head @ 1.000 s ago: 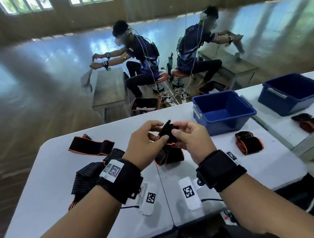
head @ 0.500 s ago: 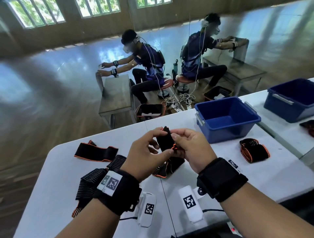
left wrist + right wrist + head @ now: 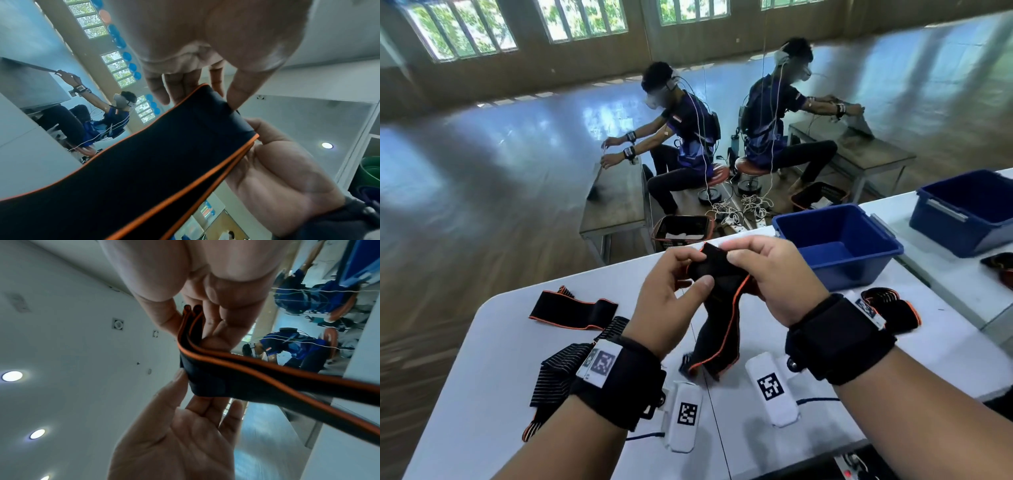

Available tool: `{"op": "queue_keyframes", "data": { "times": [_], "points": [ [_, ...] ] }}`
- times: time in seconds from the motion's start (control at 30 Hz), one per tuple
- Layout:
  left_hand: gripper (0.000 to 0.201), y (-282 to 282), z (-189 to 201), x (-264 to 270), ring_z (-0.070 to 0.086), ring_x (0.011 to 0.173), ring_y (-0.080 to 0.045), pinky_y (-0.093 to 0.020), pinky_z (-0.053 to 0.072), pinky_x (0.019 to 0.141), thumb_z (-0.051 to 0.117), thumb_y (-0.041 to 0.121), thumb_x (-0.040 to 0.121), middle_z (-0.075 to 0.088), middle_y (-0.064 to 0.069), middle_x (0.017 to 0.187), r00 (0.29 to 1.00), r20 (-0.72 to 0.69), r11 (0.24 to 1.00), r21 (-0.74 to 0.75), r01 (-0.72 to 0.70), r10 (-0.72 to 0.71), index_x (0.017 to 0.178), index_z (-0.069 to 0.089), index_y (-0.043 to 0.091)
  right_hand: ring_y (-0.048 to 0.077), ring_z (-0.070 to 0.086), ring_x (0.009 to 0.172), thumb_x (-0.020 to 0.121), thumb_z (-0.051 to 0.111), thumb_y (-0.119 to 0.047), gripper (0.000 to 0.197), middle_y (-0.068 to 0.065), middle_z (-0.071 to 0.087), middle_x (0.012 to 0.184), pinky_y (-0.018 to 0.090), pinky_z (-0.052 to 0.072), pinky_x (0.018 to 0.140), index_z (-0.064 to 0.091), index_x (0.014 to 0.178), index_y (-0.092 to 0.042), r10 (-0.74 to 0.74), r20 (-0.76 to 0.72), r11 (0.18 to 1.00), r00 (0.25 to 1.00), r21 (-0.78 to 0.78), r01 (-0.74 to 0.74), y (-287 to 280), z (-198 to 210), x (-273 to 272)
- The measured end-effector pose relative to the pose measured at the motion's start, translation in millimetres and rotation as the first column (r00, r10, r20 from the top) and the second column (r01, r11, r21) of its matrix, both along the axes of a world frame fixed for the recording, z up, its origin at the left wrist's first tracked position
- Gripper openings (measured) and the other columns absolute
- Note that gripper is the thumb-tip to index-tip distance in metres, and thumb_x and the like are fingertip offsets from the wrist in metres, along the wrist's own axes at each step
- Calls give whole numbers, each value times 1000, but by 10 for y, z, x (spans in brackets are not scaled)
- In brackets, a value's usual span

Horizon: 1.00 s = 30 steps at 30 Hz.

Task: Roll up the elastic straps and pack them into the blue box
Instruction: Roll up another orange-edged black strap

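Note:
I hold a black elastic strap (image 3: 722, 308) with orange edging up over the white table (image 3: 482, 394). My left hand (image 3: 697, 269) pinches its folded top end between thumb and fingers. My right hand (image 3: 732, 255) pinches the same end from the other side. The strap's tail hangs down to the table. In the left wrist view the strap (image 3: 154, 162) runs across under the thumb. The right wrist view shows its doubled orange edges (image 3: 190, 324) squeezed between my fingers. The open blue box (image 3: 835, 246) stands just right of my hands.
A rolled strap (image 3: 893, 308) lies behind my right wrist. A flat black strap (image 3: 571, 310) and a striped one (image 3: 558, 373) lie at the left. A second blue box (image 3: 969, 212) sits on the neighbouring table. A mirror with reflected people stands beyond the far edge.
Both hands have kept hold of the strap's top end and raised it a little, so more of the tail hangs free. The view has tilted upward.

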<state>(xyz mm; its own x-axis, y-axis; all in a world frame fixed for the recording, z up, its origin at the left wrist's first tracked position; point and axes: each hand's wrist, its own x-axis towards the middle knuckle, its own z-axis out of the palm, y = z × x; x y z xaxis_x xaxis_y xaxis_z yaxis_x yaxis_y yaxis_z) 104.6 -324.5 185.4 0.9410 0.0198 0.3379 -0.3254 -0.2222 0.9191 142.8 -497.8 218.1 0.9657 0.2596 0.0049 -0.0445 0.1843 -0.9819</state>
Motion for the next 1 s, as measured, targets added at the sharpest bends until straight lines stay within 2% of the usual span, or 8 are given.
{"op": "queue_keyframes", "data": {
  "times": [0.13, 0.23, 0.33, 0.5, 0.6, 0.7, 0.87, 1.0],
  "points": [
    [22, -62, 172, 78, 57, 93, -17, -41, 49, 86, 64, 26, 86, 60, -7, 104, 995, 75, 997, -51, -56, 60, 106, 55, 27, 15, 68, 75, 100, 57, -14, 17, 7, 71, 88, 30, 58, 65, 61, 113, -5, -54, 104, 999, 993, 7, 53, 47, 215, 75],
    [18, -95, 220, 125, 60, 104, -23, -54, 50, 95, 58, 30, 90, 61, -10, 112, 984, 89, 985, -86, -147, 155, 107, 54, 28, 18, 66, 78, 98, 60, -21, 21, 9, 65, 97, 40, 60, 68, 53, 117, -17, -70, 207, 991, 976, -94, 91, 81, 234, 67],
    [17, -116, 241, 136, 60, 108, -21, -52, 49, 99, 52, 25, 92, 60, -2, 114, 968, 79, 968, -97, -231, 238, 108, 53, 30, 23, 66, 89, 93, 64, -23, 22, -1, 60, 103, 54, 59, 80, 49, 108, -29, -118, 271, 967, 955, -186, 173, 128, 148, 20],
    [22, -144, 216, 108, 59, 111, -15, -44, 50, 100, 48, 22, 89, 59, 3, 116, 948, 22, 940, -137, -312, 318, 110, 52, 31, 31, 66, 81, 87, 68, -29, 21, -3, 62, 98, 57, 56, 80, 50, 98, -29, -136, 286, 957, 949, -209, 200, 212, 55, -64],
    [24, -129, 181, 115, 61, 111, -9, -33, 51, 97, 55, 20, 93, 63, 5, 119, 938, -7, 929, -140, -343, 346, 115, 57, 29, 27, 70, 86, 83, 74, -16, 28, -1, 66, 102, 53, 57, 84, 56, 101, -28, -207, 231, 955, 951, -165, 248, 234, -32, -51],
    [26, -82, 133, 100, 68, 96, -5, -22, 53, 83, 63, 6, 95, 71, -3, 111, 936, -67, 914, -204, -351, 345, 118, 64, 20, 20, 71, 84, 83, 75, -5, 26, 3, 70, 98, 45, 59, 84, 63, 102, -19, -253, 175, 952, 951, -129, 277, 218, -79, -22],
    [18, 88, 101, 9, 70, 78, -17, -43, 58, 78, 71, 3, 90, 74, -12, 84, 941, -133, 903, -266, -336, 311, 106, 71, 10, 17, 69, 77, 82, 74, 3, 23, 8, 70, 89, 35, 60, 71, 71, 99, -13, -190, 158, 973, 969, -100, 207, 137, -106, -1],
    [17, 189, 121, 26, 73, 80, -14, -29, 60, 66, 65, -1, 94, 78, -7, 88, 950, -89, 932, -188, -311, 299, 103, 75, 8, 9, 67, 65, 83, 75, 2, 22, 4, 70, 83, 25, 56, 57, 73, 98, -14, -127, 177, 975, 976, -160, 156, 108, -77, 88]
  ]
}}
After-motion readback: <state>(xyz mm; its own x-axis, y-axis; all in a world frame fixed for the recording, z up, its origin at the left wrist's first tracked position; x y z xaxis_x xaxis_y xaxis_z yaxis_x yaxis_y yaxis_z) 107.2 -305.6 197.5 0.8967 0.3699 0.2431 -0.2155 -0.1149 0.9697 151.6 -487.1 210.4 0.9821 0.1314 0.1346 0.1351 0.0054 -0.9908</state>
